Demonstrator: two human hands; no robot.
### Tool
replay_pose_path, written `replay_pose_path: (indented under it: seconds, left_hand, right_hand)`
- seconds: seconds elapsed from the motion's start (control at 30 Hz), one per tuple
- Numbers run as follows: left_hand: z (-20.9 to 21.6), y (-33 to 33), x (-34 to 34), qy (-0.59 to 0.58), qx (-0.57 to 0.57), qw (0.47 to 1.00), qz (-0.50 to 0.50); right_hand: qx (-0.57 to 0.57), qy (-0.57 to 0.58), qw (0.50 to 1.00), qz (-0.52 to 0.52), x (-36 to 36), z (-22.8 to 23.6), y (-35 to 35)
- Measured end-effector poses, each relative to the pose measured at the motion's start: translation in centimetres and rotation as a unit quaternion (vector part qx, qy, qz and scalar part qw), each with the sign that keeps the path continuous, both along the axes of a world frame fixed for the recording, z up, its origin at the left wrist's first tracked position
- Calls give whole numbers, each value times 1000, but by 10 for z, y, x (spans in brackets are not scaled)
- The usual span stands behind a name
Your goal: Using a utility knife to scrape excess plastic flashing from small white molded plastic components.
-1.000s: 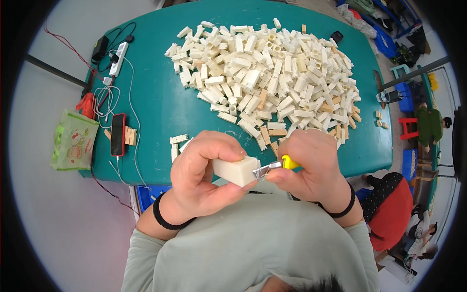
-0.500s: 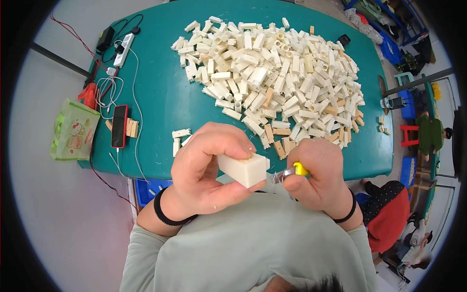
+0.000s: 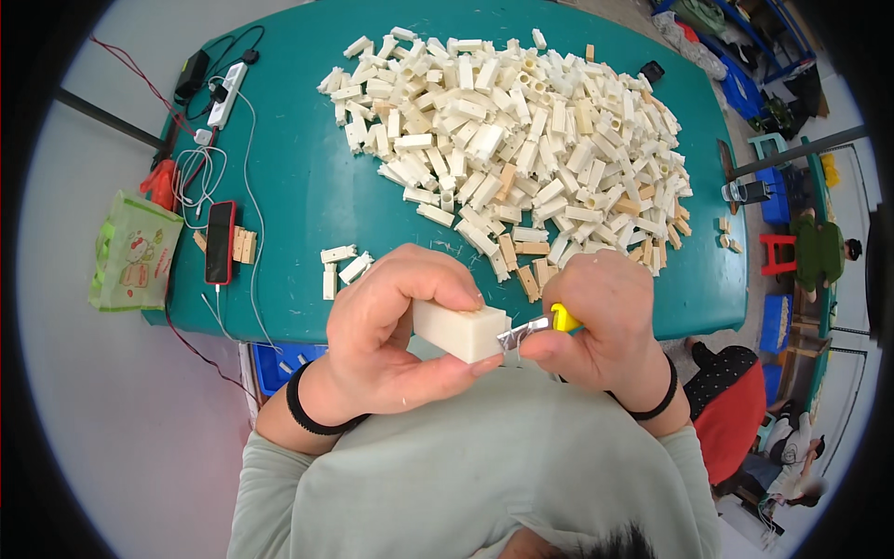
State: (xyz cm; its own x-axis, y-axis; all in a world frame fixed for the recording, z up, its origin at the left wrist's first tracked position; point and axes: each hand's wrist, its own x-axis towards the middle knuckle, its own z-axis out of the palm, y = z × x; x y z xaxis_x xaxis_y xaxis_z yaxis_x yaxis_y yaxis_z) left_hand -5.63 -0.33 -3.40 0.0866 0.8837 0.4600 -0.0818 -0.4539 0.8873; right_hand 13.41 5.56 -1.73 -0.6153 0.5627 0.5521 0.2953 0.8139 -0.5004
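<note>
Between the thumb and fingers of my left hand (image 3: 396,326) is a cream-coloured rectangular plastic block (image 3: 461,331), held level in front of my chest. My right hand (image 3: 596,317) is closed round a yellow utility knife (image 3: 563,319). The knife's short metal blade (image 3: 523,332) points left, its tip at the right end of the block. Small pale shavings stick to my left hand. Beyond both hands a large pile of similar cream blocks (image 3: 484,140) covers much of the table, with a few tan ones (image 3: 507,182) mixed in.
The green tabletop (image 3: 289,140) carries a power strip (image 3: 228,98), cables and a red-edged phone (image 3: 220,242) at the left. A light green bag (image 3: 138,252) hangs by the left edge. Blue bins (image 3: 270,368) stand below. Another person in red (image 3: 736,419) is at the right.
The knife has turned and moved left, so its blade now meets the block's right end. My left hand keeps the same grip. The whole view has shifted slightly.
</note>
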Motion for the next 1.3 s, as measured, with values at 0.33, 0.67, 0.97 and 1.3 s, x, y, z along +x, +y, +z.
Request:
replay_pose_path:
  seconds: [0.33, 0.67, 0.97, 1.3]
  left_hand:
    - [-5, 3, -7, 13, -22, 999, -48]
    - [-7, 1, -2, 45, -39, 994, -97]
    - [-19, 6, 1, 6, -37, 999, -19]
    - [-58, 2, 0, -154, -214, 964, 36]
  right_hand:
    - [3, -18, 1000, 12, -2, -6, 6]
    - [-115, -4, 990, -85, -3, -22, 11]
    - [-437, 105, 892, 36, -9, -9, -3]
    - [-524, 15, 852, -6, -14, -50, -2]
